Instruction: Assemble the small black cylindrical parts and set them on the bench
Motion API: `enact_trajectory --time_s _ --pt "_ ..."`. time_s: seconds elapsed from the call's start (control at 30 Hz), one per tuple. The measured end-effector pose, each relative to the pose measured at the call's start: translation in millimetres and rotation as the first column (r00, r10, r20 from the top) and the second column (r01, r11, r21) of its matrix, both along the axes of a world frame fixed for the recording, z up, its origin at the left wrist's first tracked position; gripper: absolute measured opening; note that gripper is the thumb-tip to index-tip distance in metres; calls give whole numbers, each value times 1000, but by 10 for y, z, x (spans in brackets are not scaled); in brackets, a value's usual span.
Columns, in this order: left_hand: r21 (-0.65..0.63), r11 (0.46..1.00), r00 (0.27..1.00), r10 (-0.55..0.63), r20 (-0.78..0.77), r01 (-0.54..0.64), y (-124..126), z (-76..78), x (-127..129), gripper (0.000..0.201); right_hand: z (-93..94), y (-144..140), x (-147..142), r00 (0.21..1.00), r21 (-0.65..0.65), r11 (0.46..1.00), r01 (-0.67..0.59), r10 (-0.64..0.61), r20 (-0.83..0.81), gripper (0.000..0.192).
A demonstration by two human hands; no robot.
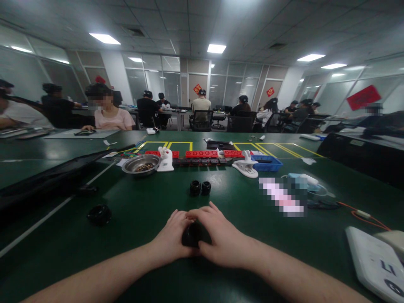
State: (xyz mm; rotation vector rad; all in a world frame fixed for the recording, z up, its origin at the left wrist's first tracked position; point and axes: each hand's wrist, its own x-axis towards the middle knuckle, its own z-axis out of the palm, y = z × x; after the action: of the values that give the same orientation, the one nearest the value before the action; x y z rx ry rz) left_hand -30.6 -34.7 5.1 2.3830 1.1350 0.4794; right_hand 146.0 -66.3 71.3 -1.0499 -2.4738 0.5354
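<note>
Both of my hands meet low in the middle of the head view, around a dark, rounded black part (190,235). My left hand (170,235) wraps it from the left side. From the right, the fingers of my right hand (222,237) curl over its top and the thumb lies along its near side. My fingers cover much of the part, so its full shape is hidden. Just beyond my hands, two glossy black ring-shaped pieces (195,187) stand side by side on the green table (151,206). A larger black ring-shaped piece (99,214) lies off to the left.
Farther back are a metal bowl (142,165) of small parts, white clips (246,165), red strips (202,154) and a blue tray (268,163). A white numbered device (375,261) lies at right, a long black object (53,172) at left. A person (110,111) sits across.
</note>
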Motion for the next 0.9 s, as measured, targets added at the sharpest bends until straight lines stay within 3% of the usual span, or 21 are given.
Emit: enact_trajectory --time_s 0.17,0.33,0.43,0.57,0.8,0.9 --pt "23 1000 1000 10 -8 -9 -25 70 16 49 -30 0 -40 989 69 987 146 -145 -17 33" --pt "28 1000 1000 1 -20 0 -23 55 26 44 -98 12 -91 983 161 974 160 -172 65 37" --pt "7 1000 1000 -9 -14 10 -17 47 20 53 -42 15 -41 990 106 991 86 -97 105 38" --pt "0 1000 1000 4 -14 -4 -12 49 17 57 75 5 46 995 -43 998 -38 42 87 62" --pt "-2 1000 1000 12 -18 -12 -27 67 25 49 -57 3 -50 991 32 994 108 -111 81 46" --pt "-5 1000 1000 11 -15 -11 -33 62 25 47 -87 -1 -71 989 42 993 109 -113 95 39"
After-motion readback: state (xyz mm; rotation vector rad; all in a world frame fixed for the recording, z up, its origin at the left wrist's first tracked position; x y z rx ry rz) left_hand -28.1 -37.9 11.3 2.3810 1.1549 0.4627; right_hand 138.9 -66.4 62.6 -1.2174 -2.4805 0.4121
